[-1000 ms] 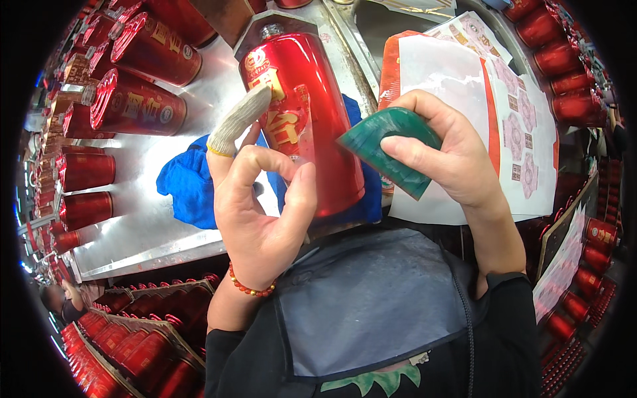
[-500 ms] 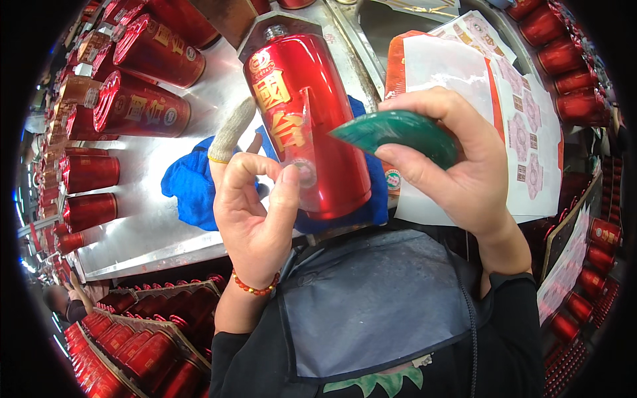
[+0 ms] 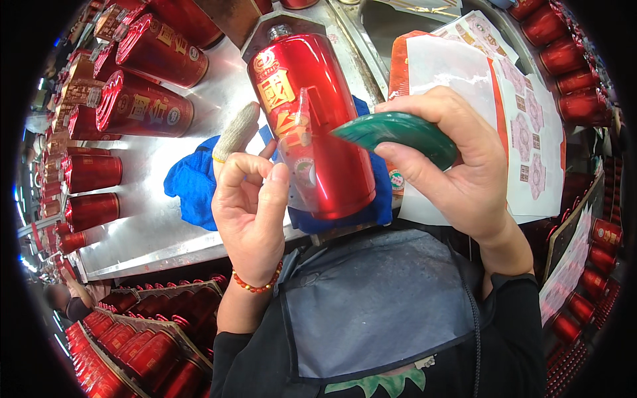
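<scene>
A glossy red bottle point(image 3: 332, 159) with gold characters lies tilted on a blue cloth point(image 3: 383, 189), its neck pointing away from me. Along its side runs a strip of clear film point(image 3: 297, 147), partly over the gold lettering. My left hand point(image 3: 249, 212) is palm up, thumb and index finger pinched at the film's left edge; a knitted finger cot point(image 3: 237, 132) covers one of its other fingers. In my right hand point(image 3: 458, 159), gripped between thumb and fingers, is a flat dark green scraper point(image 3: 398, 136). Its pointed end is over the bottle's right side; contact is unclear.
More red bottles point(image 3: 152, 106) stand along the left of the metal table point(image 3: 126, 245). Printed sticker sheets point(image 3: 531, 132) lie on the right, under white paper point(image 3: 444, 66). Racks of red bottles point(image 3: 149, 351) flank me, and another person point(image 3: 70, 298) is far left.
My left hand has drawn slightly left and the film shows wider over the bottle's lower part. The right hand and scraper have hardly moved. The whole view has shifted a little.
</scene>
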`<state>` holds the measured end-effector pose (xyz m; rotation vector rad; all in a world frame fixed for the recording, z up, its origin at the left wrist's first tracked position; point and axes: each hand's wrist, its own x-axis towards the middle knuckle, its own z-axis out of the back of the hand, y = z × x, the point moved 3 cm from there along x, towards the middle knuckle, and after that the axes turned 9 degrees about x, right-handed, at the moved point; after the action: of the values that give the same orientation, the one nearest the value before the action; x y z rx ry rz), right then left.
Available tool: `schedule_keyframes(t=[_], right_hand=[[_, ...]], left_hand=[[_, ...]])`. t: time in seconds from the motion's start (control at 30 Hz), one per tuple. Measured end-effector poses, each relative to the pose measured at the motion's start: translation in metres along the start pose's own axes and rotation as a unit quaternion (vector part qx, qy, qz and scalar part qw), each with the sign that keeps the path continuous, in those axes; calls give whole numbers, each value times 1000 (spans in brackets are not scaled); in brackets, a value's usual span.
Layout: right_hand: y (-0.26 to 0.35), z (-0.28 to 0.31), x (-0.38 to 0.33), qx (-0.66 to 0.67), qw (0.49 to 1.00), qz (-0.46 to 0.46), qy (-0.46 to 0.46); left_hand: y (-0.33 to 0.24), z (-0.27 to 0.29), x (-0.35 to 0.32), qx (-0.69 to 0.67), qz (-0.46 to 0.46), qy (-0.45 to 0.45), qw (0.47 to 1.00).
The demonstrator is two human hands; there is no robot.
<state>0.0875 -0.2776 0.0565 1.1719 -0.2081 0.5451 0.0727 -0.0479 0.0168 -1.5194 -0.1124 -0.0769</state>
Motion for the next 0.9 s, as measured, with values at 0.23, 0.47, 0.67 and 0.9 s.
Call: schedule_keyframes(t=[0.23,0.47,0.67,0.9], right_hand=[[1,-10,2,58,997,-45,9],[4,-15,10,-42,991,46,115],[10,-26,19,-139,980,49,132],[10,-25,24,-184,963,72,182]], left_hand=[[7,5,-1,-14,0,-3,1000],[8,7,-1,-23,14,1,1000],[8,4,1,-31,-1,-12,999],[7,-1,2,-40,-16,8,999]])
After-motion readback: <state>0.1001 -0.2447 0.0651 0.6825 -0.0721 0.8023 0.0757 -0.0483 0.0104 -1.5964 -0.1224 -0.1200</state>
